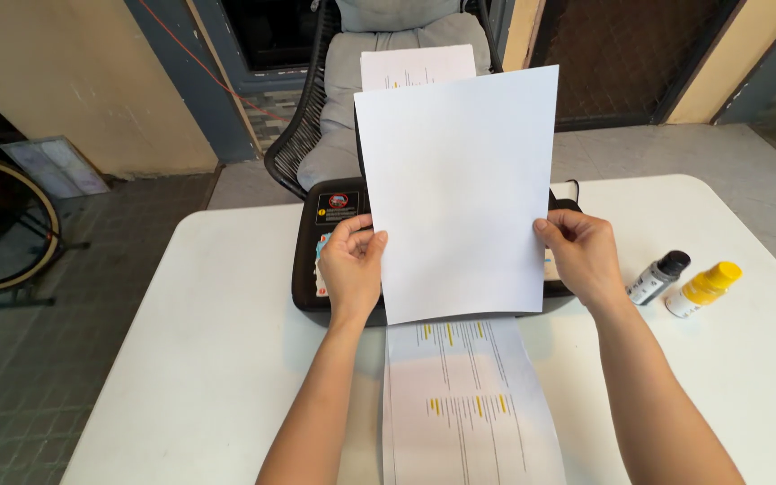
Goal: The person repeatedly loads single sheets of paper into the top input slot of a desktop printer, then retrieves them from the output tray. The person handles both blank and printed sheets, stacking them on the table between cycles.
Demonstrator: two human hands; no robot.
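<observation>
Head view: the blank sheet (460, 193) stands upright, long axis vertical, above the black printer (309, 260), its lower side edges pinched by left hand (350, 268) and right hand (581, 256) equally.

It looked like a home patio: a white folding table (226, 359) at frame centre, a cushioned wicker chair (352, 99) at top, a bicycle wheel (2, 224) at left.

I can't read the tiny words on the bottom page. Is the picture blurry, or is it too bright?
Head view: mostly sharp, in soft daylight with no harsh glare. The blank white sheet, held by the left hand and right hand, looks evenly lit. The printed page shows only fine lines, too small to read. The white table edges bend slightly.
</observation>
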